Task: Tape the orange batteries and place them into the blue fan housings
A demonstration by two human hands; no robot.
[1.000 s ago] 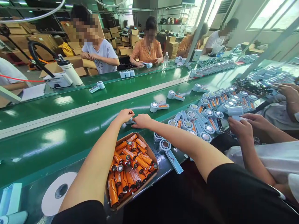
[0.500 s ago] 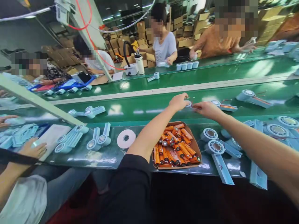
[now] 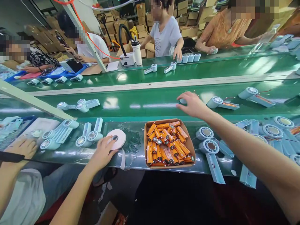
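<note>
My left hand (image 3: 103,153) is at the white tape roll (image 3: 120,139) on the near bench, its fingers on the left side of the roll. A loose strip of tape (image 3: 123,159) hangs from it over the bench edge. Over the green conveyor, my right hand (image 3: 193,105) curls round a light-blue fan housing (image 3: 183,101), mostly hidden behind the hand. To its right on the belt lies another light-blue handheld fan (image 3: 215,102) with an orange battery in its open handle. Between my arms, a cardboard box (image 3: 146,142) holds many orange wired batteries (image 3: 166,140).
Open-handled fans (image 3: 211,147) crowd the bench at right; more fans (image 3: 93,135) lie left of the tape. A slanted pale post (image 3: 35,101) crosses at left. A co-worker's hand (image 3: 25,148) rests near it. Other people sit across the conveyor (image 3: 140,107).
My left hand has left the fan housing and moved down and left to the tape roll, where a strip now hangs loose. My right hand stays at the housing. The view has shifted slightly.
</note>
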